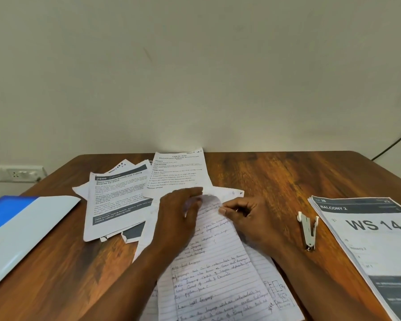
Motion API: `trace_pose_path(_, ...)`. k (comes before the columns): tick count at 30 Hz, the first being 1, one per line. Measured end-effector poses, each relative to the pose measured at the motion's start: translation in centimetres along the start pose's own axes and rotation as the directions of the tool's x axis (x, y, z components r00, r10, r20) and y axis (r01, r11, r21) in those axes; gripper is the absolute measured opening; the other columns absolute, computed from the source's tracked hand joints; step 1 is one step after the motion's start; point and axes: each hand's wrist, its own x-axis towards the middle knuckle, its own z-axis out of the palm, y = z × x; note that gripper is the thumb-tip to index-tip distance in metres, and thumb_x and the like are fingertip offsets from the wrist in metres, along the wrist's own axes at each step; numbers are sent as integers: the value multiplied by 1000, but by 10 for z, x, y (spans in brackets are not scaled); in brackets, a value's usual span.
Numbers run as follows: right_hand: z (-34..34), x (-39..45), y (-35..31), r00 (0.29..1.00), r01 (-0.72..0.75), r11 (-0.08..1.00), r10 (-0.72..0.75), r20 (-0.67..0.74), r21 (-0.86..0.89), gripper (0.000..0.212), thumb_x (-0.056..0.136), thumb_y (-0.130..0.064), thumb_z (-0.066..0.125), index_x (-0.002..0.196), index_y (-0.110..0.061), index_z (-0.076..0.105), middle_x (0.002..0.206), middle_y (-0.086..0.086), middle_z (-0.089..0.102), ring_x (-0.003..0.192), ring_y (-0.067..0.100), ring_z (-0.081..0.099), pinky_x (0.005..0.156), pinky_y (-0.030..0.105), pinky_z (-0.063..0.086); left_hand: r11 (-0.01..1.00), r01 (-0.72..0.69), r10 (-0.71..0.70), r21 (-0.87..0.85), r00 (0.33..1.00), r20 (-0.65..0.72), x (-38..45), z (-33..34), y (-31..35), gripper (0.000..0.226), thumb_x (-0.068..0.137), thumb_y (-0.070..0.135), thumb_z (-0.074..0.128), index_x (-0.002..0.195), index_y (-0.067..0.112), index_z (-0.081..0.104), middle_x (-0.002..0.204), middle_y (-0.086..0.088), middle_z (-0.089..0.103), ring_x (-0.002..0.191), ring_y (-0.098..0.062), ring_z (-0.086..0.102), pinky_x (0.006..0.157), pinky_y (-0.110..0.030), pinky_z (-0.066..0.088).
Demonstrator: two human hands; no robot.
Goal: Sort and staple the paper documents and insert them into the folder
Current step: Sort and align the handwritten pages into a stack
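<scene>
Lined handwritten sheets (218,269) lie in the middle of the wooden table (276,177). My left hand (178,218) rests on their upper left part, its fingers lifting the top edge of one sheet. My right hand (248,216) pinches that same top edge between thumb and forefinger. Printed sheets (116,200) are spread loosely behind and to the left, and one printed task sheet (178,170) lies at the back. A blue and white folder (26,225) lies shut at the left. A small metal stapler (308,230) lies to the right of my right hand.
A stack of printed pages headed "WS 14" (370,237) sits at the right edge of the table. A wall socket (16,173) is at the left, and a dark cable (394,142) runs along the wall at the right.
</scene>
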Motion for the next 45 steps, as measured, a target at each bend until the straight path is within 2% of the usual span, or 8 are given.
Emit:
trace_pose_path(6, -1, -1, 2, 1000, 24, 1000, -24, -19, 6, 9, 89, -14, 81, 80, -12, 81, 77, 0, 78, 72, 24, 73, 69, 32, 59, 968, 60, -18, -244, 985, 170, 2, -6, -4, 19, 106, 22, 60, 96, 25, 76, 86, 12, 73, 88, -10, 69, 79, -29, 51)
trace_pose_path(12, -4, 8, 17, 908, -142, 933, -10, -419, -331, 23, 84, -14, 81, 103, -26, 77, 90, -13, 75, 80, 6, 71, 73, 41, 65, 917, 193, -85, -349, 950, 301, 0, -2, -12, 22, 106, 21, 60, 87, 19, 71, 61, 15, 59, 50, -4, 52, 53, -29, 38)
trace_pose_path(16, -4, 10, 21, 946, -138, 931, 23, -323, -339, 41, 80, -16, 85, 119, -27, 72, 105, -13, 74, 85, 4, 69, 77, 38, 64, 875, 226, -87, -427, 943, 321, 0, -5, -11, 20, 100, 20, 62, 82, 14, 70, 62, 8, 60, 54, -5, 50, 57, -30, 39)
trace_pose_path(21, -4, 13, 25, 962, -158, 941, 79, -260, -300, 53, 79, -15, 88, 127, -26, 69, 102, -16, 71, 84, 7, 65, 79, 42, 63, 878, 208, -88, -430, 955, 282, 4, -7, -15, 20, 86, 15, 63, 79, -2, 70, 74, -29, 66, 67, -26, 59, 66, -37, 45)
trace_pose_path(27, -4, 15, 29, 974, -162, 935, 101, -202, -317, 68, 77, -24, 91, 138, -27, 61, 106, -16, 68, 89, 8, 64, 84, 43, 61, 875, 182, -70, -448, 964, 256, 4, -4, -20, 29, 81, 23, 62, 79, -5, 70, 74, -30, 66, 67, -46, 61, 67, -38, 46)
trace_pose_path(33, -4, 17, 30, 969, -175, 923, 100, -225, -342, 43, 85, -27, 85, 125, -27, 71, 92, -12, 72, 85, 10, 68, 77, 36, 61, 882, 169, -61, -439, 966, 250, 5, -4, -17, 28, 81, 27, 62, 79, 1, 73, 75, -25, 69, 73, -48, 63, 65, -42, 50)
trace_pose_path(37, -3, 18, 33, 973, -136, 917, 53, -223, -376, 5, 89, -28, 81, 92, -25, 79, 90, -13, 69, 77, 7, 65, 69, 32, 55, 883, 176, -69, -435, 965, 252, 4, -5, -15, 20, 84, 18, 63, 80, 2, 75, 75, -23, 70, 73, -47, 64, 66, -39, 49)
trace_pose_path(45, -5, 15, 23, 968, -139, 988, 121, -220, -69, 9, 95, -18, 75, 91, -26, 77, 88, -10, 79, 84, 8, 76, 77, 42, 65, 892, 148, -60, -427, 975, 213, 3, -8, -12, 19, 89, 14, 61, 79, 4, 73, 72, -17, 70, 69, -32, 64, 68, -36, 50)
